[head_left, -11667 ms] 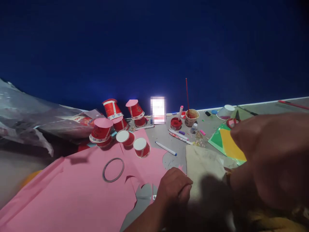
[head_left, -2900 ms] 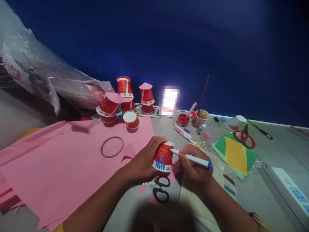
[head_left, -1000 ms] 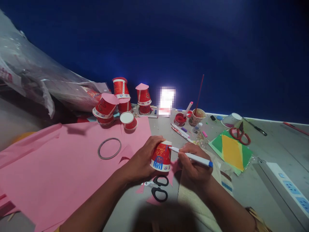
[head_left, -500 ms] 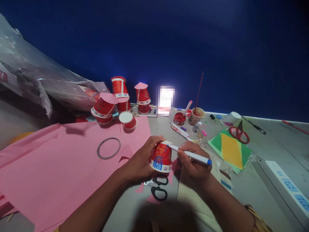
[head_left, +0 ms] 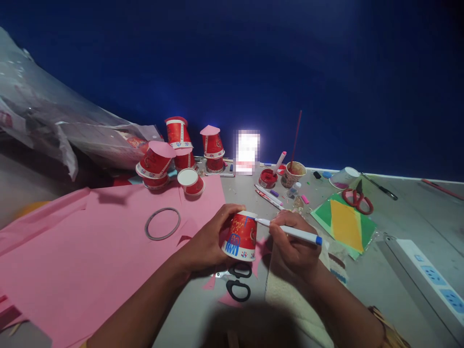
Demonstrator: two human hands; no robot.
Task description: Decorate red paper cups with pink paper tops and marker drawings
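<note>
My left hand (head_left: 210, 237) grips a red paper cup (head_left: 243, 234) turned upside down, its white-edged rim facing down. Blue drawn marks show on the cup's side: a window-like shape low down and a short line near the top. In my right hand (head_left: 295, 246) is a white marker (head_left: 295, 233) with a blue end, held like a pen. Its tip meets or nearly meets the cup's upper right side; I cannot tell which. Black-handled scissors (head_left: 239, 290) lie just below the cup among pink paper scraps, with their blades partly hidden.
Pink paper sheets (head_left: 90, 251) cover the left, with a grey ring (head_left: 145, 229) on them. Stacked red cups (head_left: 213, 146) stand behind. Paint jar (head_left: 268, 179), brush cup (head_left: 293, 175), red-handled scissors (head_left: 357, 200), coloured paper (head_left: 346, 224) and a power strip (head_left: 427, 275) are right. A cloth (head_left: 286, 295) lies under my right forearm.
The cup has turned slightly in my left hand, shifting its blue marks left. The marker tip has moved a little right, and a blue line near the top looks longer sideways.
</note>
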